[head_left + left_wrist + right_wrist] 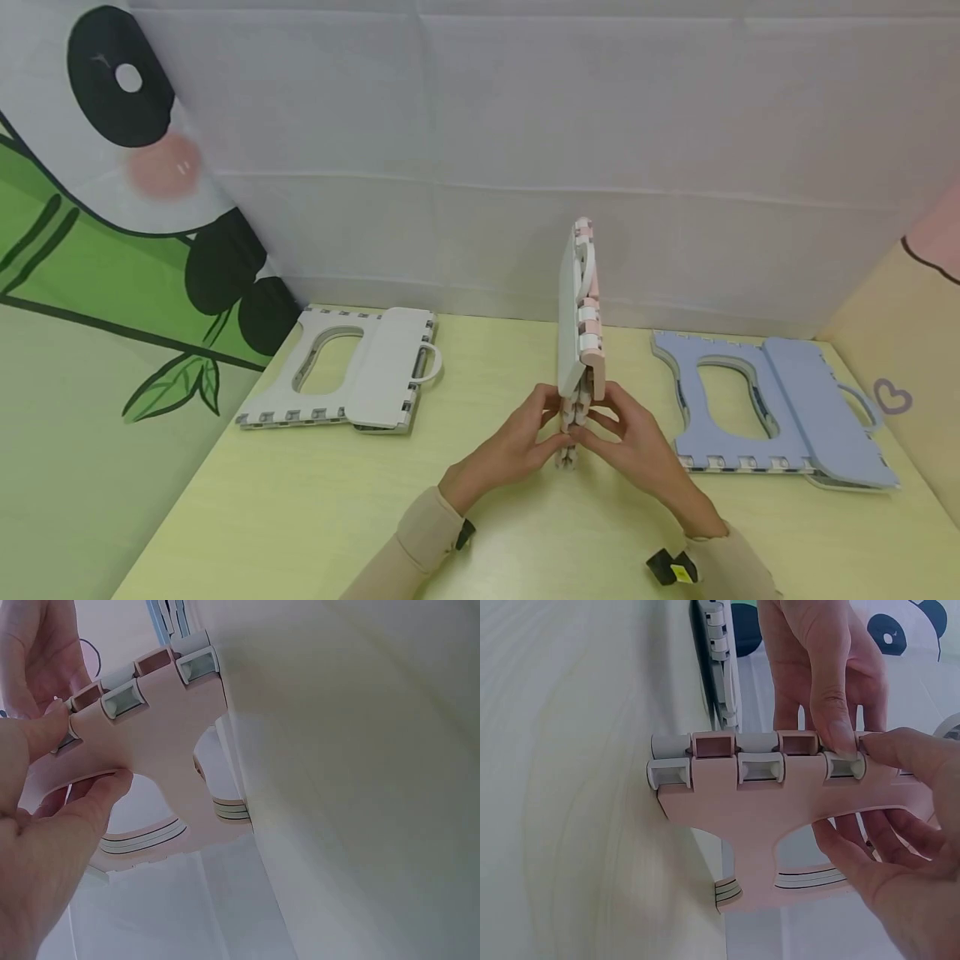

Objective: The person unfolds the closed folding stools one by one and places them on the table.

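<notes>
Two hands held a folded pink-and-white step stool [588, 333] above the middle of the counter [300, 525], its flat faces turned to the sides and its hinged edge toward the person. The left hand [517, 433] was curled to a pinch at the near lower part of the stool, its thumb at the hinged edge and its fingers around the side. The right hand [633, 437] pinched the same part from the opposite side, thumb at the edge and, in the right wrist view, fingers reaching into the cut-out of the pink leg panel [754, 844]. The thumbs lay close together. Whether the lowest edge of the stool touched the counter could not be told. A pale carrying handle [587, 271] stood out along the upper part.

To the left, well apart, a white step stool [386, 358] lay folded flat, its handle loop [439, 364] pointing toward the centre. To the right, a blue step stool [813, 392] lay likewise, its loop pointing away from the centre. Behind the counter hung a whitish cloth [495, 125]; a panda picture [123, 92] occupied the left. Beige sleeves [430, 523] covered both forearms.
</notes>
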The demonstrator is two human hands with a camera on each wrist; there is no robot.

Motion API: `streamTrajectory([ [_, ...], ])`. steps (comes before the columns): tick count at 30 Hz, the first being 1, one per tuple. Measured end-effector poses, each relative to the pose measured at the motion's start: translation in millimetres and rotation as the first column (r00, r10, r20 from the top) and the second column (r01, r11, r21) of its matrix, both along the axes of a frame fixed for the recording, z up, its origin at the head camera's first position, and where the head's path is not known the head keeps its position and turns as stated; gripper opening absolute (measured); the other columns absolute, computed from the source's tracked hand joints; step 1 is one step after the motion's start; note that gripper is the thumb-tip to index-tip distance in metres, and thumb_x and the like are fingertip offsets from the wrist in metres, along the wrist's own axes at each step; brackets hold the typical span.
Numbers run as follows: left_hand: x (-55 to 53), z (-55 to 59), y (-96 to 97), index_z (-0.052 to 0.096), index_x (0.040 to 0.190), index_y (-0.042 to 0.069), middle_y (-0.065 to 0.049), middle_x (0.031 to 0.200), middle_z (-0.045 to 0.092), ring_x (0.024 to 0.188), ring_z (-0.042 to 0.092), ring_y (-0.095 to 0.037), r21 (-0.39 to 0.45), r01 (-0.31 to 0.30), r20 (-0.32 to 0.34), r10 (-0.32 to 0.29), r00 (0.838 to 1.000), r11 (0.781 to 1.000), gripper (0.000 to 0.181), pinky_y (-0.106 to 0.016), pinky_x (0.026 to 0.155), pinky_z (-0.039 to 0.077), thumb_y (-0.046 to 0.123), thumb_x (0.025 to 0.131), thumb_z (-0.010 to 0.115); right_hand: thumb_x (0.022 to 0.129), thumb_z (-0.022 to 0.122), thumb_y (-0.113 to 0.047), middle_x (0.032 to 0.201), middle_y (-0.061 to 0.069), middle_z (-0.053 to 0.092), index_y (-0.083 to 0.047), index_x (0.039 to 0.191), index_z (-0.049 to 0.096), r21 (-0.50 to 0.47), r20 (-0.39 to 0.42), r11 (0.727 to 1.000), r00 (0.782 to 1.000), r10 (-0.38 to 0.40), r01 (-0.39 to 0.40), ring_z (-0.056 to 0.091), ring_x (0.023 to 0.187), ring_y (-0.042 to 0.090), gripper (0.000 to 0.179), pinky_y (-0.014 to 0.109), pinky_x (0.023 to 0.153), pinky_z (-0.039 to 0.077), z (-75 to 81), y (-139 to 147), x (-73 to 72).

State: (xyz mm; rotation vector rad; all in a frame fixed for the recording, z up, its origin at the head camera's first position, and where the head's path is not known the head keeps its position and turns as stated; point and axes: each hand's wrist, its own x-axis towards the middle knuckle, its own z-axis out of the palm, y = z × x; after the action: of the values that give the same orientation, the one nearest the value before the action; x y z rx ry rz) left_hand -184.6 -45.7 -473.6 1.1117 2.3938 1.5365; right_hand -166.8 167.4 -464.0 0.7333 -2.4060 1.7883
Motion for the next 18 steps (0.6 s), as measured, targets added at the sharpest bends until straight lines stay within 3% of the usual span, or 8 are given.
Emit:
streamTrajectory([
  [18,-1.3,-2.2,-1.4,0.036,0.138,0.003,-0.012,0.138,0.051,0.132,0.052,-0.021,0.002,-0.001,0.027,0.001,1.0,1.0,0.048,-0.033,0.115,0.039,0.008,0.1,0.066,0.093,0.077,-0.007,0.141,0.012,0.055,-0.006,0.143,0.05,-0.002,-0.017,1.0,1.0,0.018,-0.018,0.057,0.124,0.012,0.057,0.032,0.104,0.049,-3.3,3.4,-1.3],
])
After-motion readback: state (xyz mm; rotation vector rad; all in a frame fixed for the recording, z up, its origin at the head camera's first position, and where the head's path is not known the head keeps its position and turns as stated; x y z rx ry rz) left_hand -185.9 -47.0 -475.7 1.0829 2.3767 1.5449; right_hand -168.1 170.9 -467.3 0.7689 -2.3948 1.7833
